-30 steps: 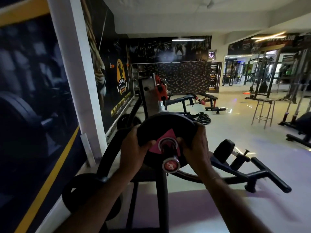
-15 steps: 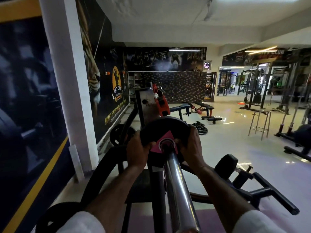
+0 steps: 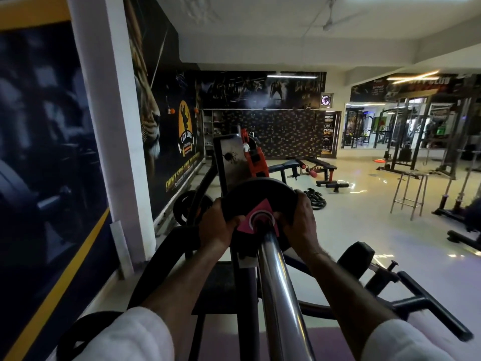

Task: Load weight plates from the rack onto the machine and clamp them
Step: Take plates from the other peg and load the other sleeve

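Weight plate (image 3: 256,195) on chrome sleeve (image 3: 278,290), fingers (image 3: 234,220) gripping both edges

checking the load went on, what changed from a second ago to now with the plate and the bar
The weight plate has slid away from the person, farther along the chrome bar: a second ago it sat near the bar's end cap, now a long bare stretch of bar shows in front of it. The left hand and right hand kept their grip on either side of the plate. No clamp is on yet.
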